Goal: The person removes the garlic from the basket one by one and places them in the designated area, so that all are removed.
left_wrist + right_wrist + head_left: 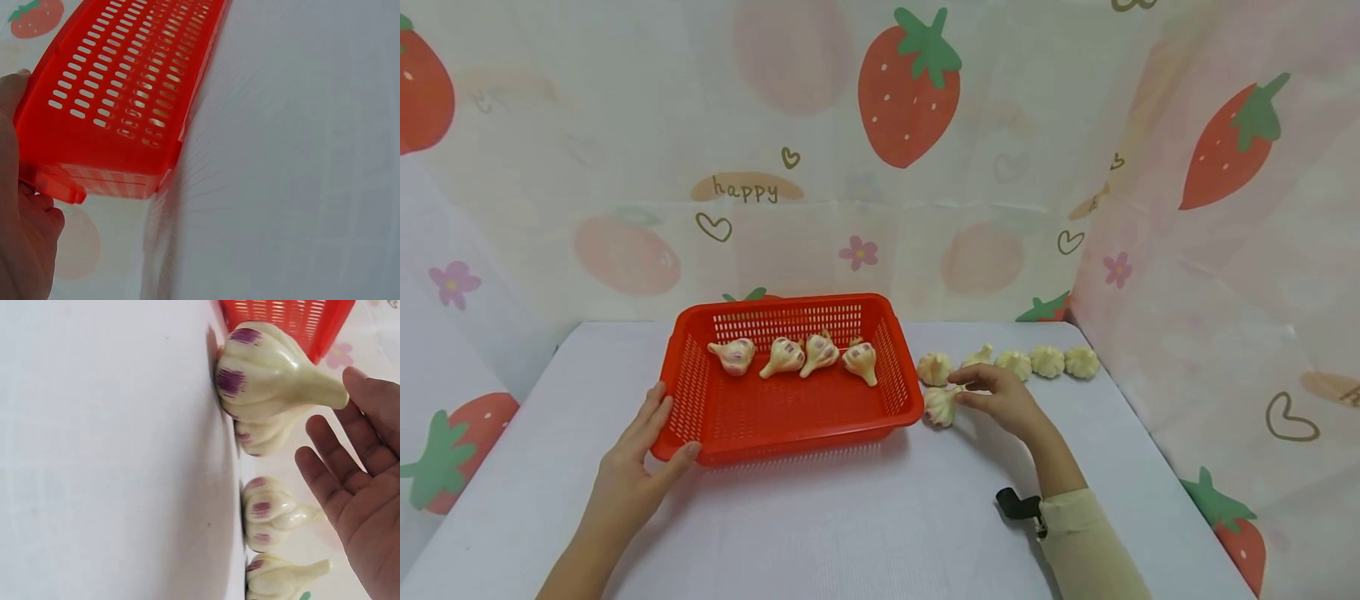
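A red plastic basket [790, 446] stands on the table with several garlic bulbs [734, 356] lying inside along its far side. My left hand [638, 458] grips its left end, thumb over the front corner of the rim and fingers along the left side. In the left wrist view, curled fingertips [49, 211] show below the rim. Just right of the basket, my right hand [1000, 398] pinches the stem tip of a pale garlic bulb [940, 407] between thumb and forefinger. Purple streaks mark this garlic bulb [265, 372] in the right wrist view; the other fingers are spread.
Behind the right hand, several more garlic bulbs [1047, 361] stand in a row toward the table's right edge. A white cloth covers the table [850, 533]. Strawberry-printed curtains [820, 250] rise at the back and sides. A black device [1018, 505] sits at the right wrist.
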A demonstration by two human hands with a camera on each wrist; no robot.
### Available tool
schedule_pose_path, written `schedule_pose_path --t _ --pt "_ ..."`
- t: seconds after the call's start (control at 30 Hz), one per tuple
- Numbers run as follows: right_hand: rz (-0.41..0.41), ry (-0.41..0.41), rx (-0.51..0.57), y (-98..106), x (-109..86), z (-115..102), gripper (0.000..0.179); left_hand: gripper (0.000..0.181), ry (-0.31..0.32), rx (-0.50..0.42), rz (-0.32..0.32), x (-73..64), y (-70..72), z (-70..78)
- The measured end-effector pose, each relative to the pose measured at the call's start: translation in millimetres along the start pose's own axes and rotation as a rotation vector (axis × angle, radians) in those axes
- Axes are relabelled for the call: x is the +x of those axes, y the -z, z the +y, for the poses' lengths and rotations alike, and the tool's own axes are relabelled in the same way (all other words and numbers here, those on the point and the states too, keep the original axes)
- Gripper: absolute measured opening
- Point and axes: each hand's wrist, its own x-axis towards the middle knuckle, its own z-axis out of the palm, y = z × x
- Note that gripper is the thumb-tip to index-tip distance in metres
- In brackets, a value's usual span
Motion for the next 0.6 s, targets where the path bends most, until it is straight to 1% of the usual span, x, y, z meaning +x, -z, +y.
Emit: schedule_pose_path --t 0.1,0.17,0.33,0.43,0.5,0.6 --pt "0.025 0.007 0.003 2 -0.3 -4 0.031 0.082 0.013 0.004 -0.012 0.6 1.0 1.2" --pt "0.037 0.007 -0.003 2 -1.3 -10 0.031 0.082 0.019 0.006 -0.017 0.1 1.3 1.4" --pt "0.043 0.002 0.001 5 -7.9 -40 0.027 0.082 0.012 0.004 -0.010 -0.1 1.2 0.2" --pt "0.037 0.017 -0.001 7 -12.2 -52 0.026 0.082 0.007 -0.001 -0.005 0.3 0.5 -1.5" --pt "0.036 0.016 -0.003 7 -12.9 -55 0.027 0.082 0.008 -0.002 -0.005 0.6 -0.1 -2.5" --pt "0.041 0.013 -0.010 5 -10.6 -51 0.028 0.082 0.019 -0.002 -0.008 0.9 -0.4 -3.3"
